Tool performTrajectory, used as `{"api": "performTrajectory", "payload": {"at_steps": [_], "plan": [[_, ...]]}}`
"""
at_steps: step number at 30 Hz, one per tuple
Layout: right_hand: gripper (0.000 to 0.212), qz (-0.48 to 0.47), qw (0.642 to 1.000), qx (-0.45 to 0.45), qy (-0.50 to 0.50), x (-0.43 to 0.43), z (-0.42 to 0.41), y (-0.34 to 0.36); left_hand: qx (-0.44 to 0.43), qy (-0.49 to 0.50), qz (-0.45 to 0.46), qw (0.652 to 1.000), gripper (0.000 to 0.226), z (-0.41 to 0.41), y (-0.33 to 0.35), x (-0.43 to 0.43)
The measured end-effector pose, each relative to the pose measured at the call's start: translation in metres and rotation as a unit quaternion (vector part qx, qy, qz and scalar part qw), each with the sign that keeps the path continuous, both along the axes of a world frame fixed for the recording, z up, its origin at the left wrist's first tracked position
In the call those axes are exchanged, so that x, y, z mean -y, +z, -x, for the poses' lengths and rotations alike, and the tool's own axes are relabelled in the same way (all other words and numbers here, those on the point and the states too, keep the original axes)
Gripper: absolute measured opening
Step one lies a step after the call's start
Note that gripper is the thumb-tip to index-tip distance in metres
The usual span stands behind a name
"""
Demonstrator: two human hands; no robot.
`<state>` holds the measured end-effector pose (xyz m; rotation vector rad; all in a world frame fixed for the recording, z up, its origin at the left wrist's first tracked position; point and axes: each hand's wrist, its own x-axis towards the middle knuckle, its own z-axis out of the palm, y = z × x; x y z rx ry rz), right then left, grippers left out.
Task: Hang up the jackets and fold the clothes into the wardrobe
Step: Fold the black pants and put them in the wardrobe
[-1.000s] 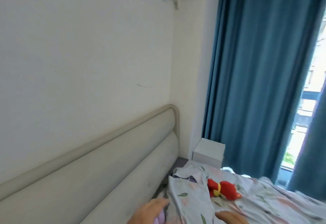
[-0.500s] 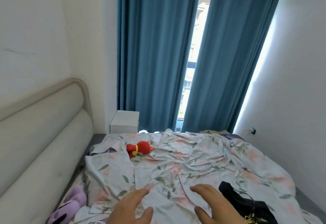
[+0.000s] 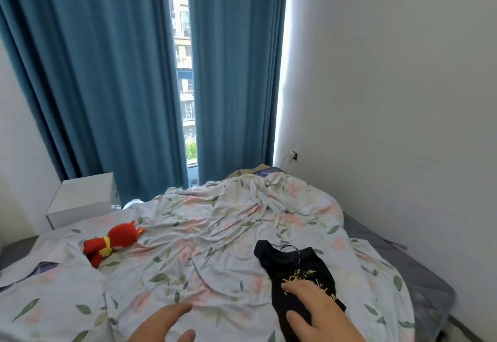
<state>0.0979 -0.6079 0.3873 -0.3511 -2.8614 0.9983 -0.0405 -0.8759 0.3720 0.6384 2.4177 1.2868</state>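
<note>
A black garment (image 3: 285, 258) with yellow lettering lies on the floral quilt (image 3: 215, 234) at the lower right of the bed. A thin dark ring or hanger hook shows at its collar. My right hand (image 3: 322, 314) reaches over the garment's lower part, fingers spread and straight, the fingertips over the yellow print. My left hand (image 3: 164, 325) hovers open above the quilt at the bottom middle, holding nothing. No wardrobe is in view.
A red and yellow plush toy (image 3: 113, 242) lies on the quilt to the left. A white nightstand (image 3: 80, 199) stands by the blue curtains (image 3: 107, 72) at the far left. A white wall (image 3: 403, 99) runs along the bed's right side.
The view has swung right from the headboard wall to the window and bed. The black garment has come fully into view, and my right hand has moved onto it.
</note>
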Motion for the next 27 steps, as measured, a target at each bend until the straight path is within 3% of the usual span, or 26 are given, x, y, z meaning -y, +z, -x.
{"api": "performTrajectory", "payload": {"at_steps": [2,6,11,18,27], "plan": [[0.044,0.02,0.999,0.018,-0.029,-0.033,0.0,-0.019,-0.023,-0.009,0.043,0.999,0.045,0.005,-0.001,-0.034],[0.043,0.05,0.995,0.049,-0.077,-0.087,0.001,-0.058,-0.024,-0.04,0.096,0.994,0.027,0.02,-0.026,-0.104],[0.037,0.097,0.983,0.097,-0.123,-0.142,-0.006,-0.086,0.013,-0.076,0.16,0.984,0.027,0.021,-0.051,-0.172],[0.037,0.15,0.968,0.098,-0.175,-0.188,-0.026,-0.11,0.018,-0.125,0.213,0.969,0.027,0.019,-0.066,-0.227],[0.041,0.157,0.957,0.106,-0.219,-0.221,-0.03,-0.126,0.009,-0.179,0.226,0.958,0.03,0.048,-0.1,-0.272]]}}
